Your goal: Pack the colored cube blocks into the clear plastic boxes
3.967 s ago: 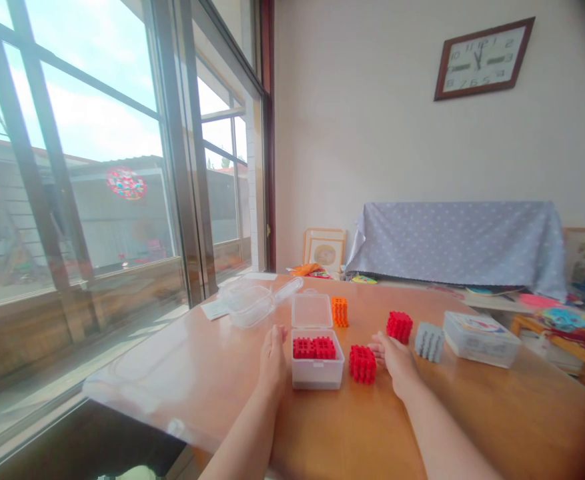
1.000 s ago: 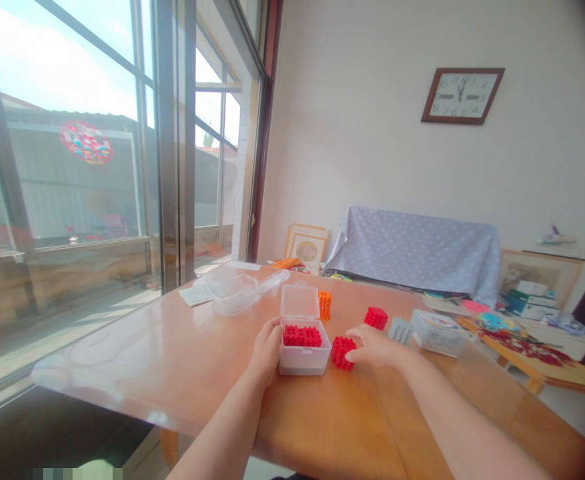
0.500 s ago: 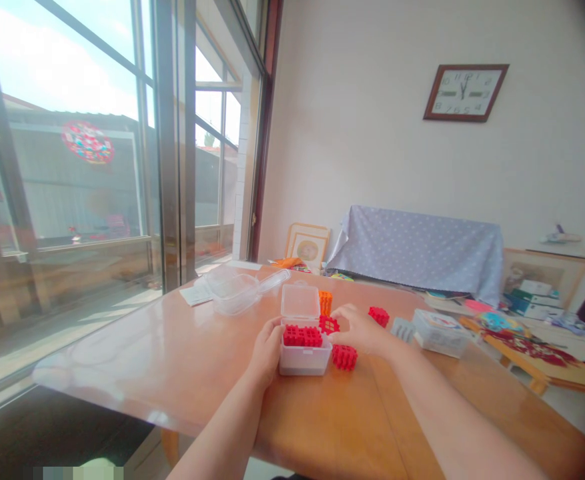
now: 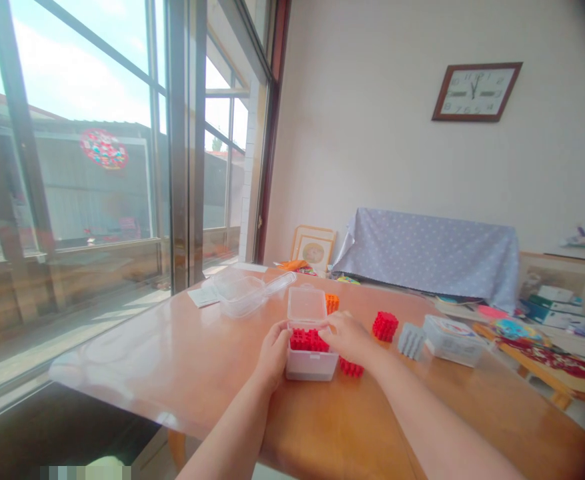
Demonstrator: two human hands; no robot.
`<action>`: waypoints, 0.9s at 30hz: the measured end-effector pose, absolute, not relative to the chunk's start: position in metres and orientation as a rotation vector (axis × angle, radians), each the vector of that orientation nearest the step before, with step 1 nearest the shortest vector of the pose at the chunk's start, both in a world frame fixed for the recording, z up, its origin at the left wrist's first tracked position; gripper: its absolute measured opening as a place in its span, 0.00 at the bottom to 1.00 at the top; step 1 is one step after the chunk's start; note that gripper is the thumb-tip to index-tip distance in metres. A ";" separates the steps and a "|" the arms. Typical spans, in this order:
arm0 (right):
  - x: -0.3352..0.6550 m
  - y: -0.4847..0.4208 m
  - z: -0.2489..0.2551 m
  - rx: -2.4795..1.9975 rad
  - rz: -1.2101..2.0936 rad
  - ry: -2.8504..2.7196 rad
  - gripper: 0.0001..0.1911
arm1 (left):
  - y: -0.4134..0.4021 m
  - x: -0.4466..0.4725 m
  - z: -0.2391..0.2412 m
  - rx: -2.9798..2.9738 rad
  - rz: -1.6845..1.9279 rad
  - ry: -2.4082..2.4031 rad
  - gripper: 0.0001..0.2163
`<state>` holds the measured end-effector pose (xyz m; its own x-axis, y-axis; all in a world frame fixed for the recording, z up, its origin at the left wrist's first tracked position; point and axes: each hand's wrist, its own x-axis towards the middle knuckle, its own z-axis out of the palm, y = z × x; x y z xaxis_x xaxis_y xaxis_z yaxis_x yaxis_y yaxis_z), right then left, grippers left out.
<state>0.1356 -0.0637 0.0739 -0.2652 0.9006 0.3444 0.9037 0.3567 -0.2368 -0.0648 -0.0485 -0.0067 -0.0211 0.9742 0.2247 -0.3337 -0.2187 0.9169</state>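
Note:
A small clear plastic box, its hinged lid tipped back, stands on the table with red toothed building blocks inside. My left hand is wrapped around the box's left side. Over the right rim, my right hand has its fingers closed on a red block at the right end of the row, mostly hidden by the fingers. Under my right wrist lies another red block stack, partly covered. An orange block stack stands behind the right hand.
Farther right on the wooden table are a red block stack, a grey block stack and a lidded clear container. An open clear container lies at the back left on a paper sheet. Windows line the left.
My right hand has moved left and down to the box, bringing the red block from beside it to the row inside. My left hand stays on the box. The view has shifted slightly.

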 end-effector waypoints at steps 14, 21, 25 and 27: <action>0.136 -0.070 0.070 -1.569 0.017 -2.244 0.20 | -0.054 -0.062 -0.002 1.081 1.479 0.753 0.17; 0.185 -0.055 0.052 -1.470 0.329 -1.810 0.19 | -0.054 -0.063 0.000 1.070 1.458 0.758 0.20; 0.209 -0.065 0.038 -1.495 0.533 -1.797 0.31 | -0.057 -0.064 0.003 1.097 1.467 0.815 0.19; 0.216 -0.072 0.032 -1.515 0.648 -1.838 0.41 | -0.057 -0.064 0.004 1.113 1.475 0.834 0.18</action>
<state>0.2161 -0.0721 0.0324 -0.1106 0.9779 0.1771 0.6505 0.2060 -0.7310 -0.0642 -0.0573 0.0043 -0.0065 0.9785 0.2061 -0.3273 -0.1969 0.9242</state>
